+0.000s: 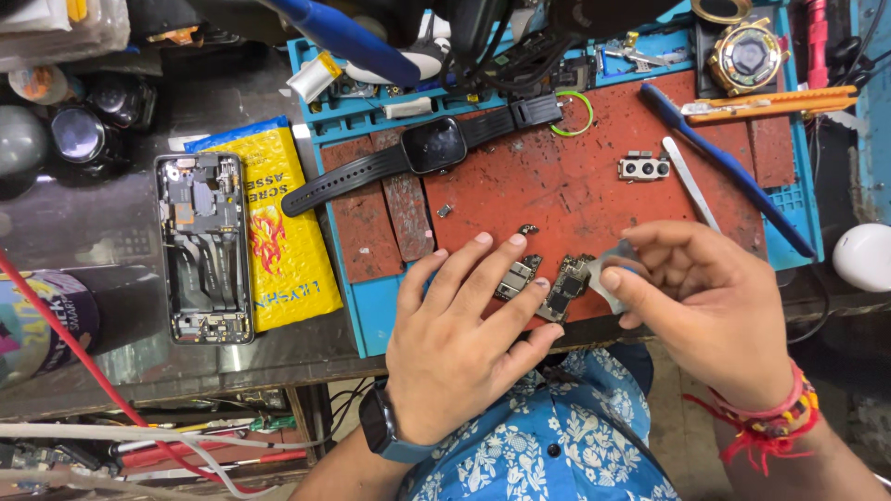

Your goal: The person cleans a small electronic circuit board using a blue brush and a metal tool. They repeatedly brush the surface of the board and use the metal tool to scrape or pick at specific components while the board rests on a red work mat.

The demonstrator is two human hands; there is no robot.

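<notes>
Hands over red-and-blue rubber repair mat (575,195): left hand (464,343) spread flat, pinning small dark circuit board (518,276); right hand (710,311) pinching thin grey metal piece (614,264).

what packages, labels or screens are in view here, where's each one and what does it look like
Yellow padded pouch: left of the blue mat, flat, blue top edge, red print.
Smartwatch: on the mat's red pad, dark blank square screen, black strap.
Printed can: far left, lying down, purple label.
Opened phone: beside the pouch, insides showing.
</notes>
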